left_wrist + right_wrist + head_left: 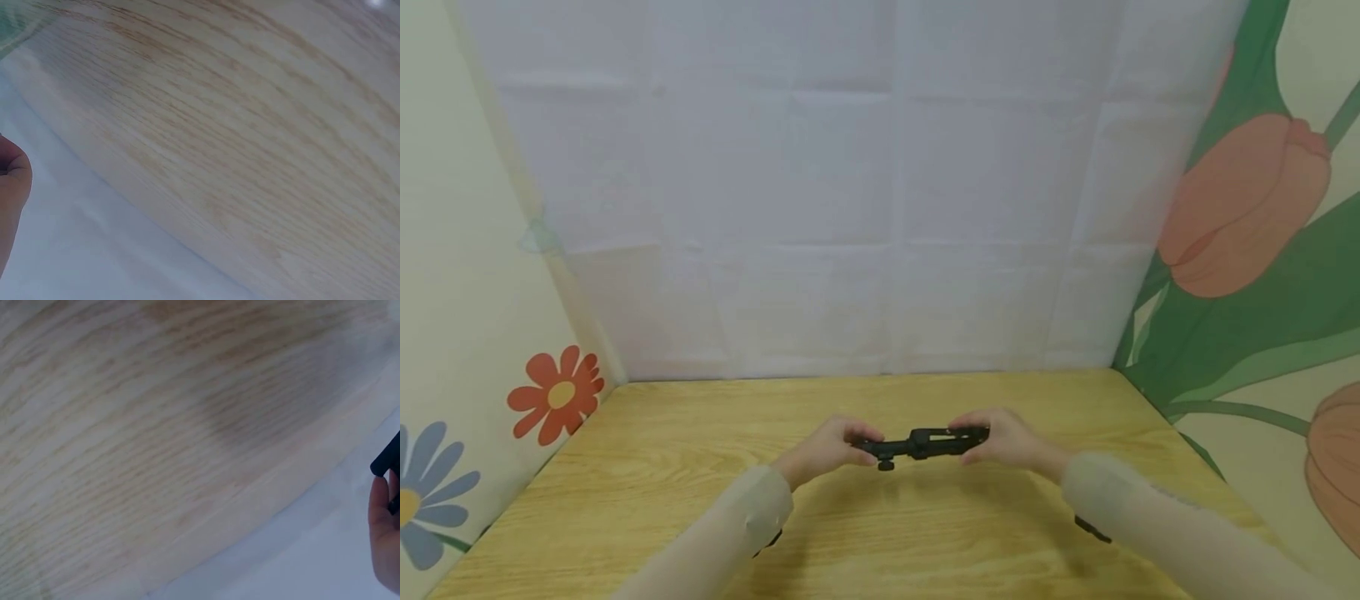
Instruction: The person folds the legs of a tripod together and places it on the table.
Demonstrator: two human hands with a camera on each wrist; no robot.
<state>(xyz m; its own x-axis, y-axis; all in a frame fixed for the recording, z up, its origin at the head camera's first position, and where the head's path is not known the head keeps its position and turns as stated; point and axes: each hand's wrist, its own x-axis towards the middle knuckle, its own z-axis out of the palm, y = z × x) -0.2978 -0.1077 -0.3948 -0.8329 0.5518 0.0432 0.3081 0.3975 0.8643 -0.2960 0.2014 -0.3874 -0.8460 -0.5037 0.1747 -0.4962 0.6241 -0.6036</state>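
Note:
A slim black bracket-like device (919, 444) is held level above the wooden table, with a small knob hanging under its left part and a long slot in its right part. My left hand (823, 450) pinches its left end between thumb and fingers. Its right end is gripped by my right hand (1009, 439), the thumb below and fingers above. Only a bit of the left hand (12, 181) shows at the edge of the left wrist view. In the right wrist view, fingers (379, 506) touch the dark end of the device (386, 459).
The wood-grain table (662, 467) spans the area below both hands. A creased white sheet (850, 208) hangs behind its far edge. Walls with painted flowers stand at both sides, a red flower (560, 395) left and a pink tulip (1247, 208) right.

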